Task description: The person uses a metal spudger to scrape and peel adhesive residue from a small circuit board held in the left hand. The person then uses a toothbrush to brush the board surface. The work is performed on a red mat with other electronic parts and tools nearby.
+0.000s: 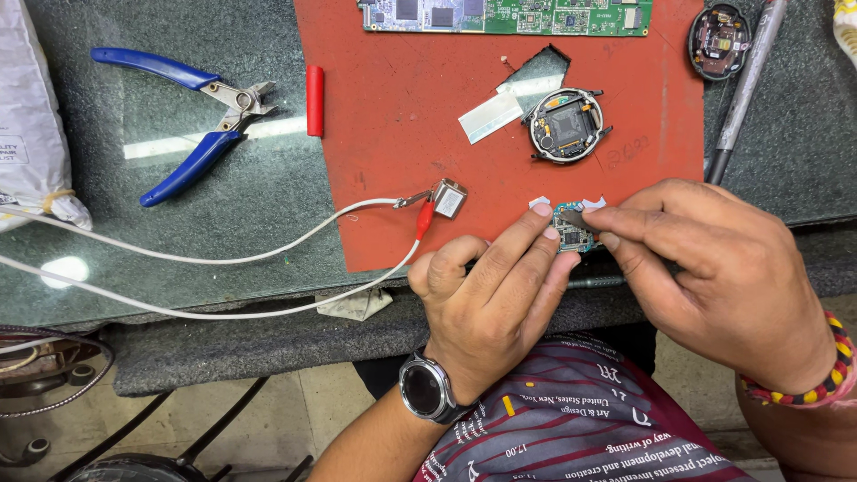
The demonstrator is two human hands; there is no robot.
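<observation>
My left hand (491,286) presses its fingertips on a small round circuit board (571,234) at the near edge of a red mat (402,134). My right hand (714,268) pinches a thin metal tool (576,217) whose tip rests on that board. An opened round watch case (566,125) lies on the mat just beyond, next to a strip of white tape (491,116). A watch is on my left wrist, a beaded band on my right.
Blue-handled pliers (192,116) and a red cylinder (314,100) lie at left on the dark bench. White leads run to a red clip (425,216) holding a small silver block (449,198). A green circuit board (509,15), another watch body (719,40) and a grey rod (745,80) lie farther back.
</observation>
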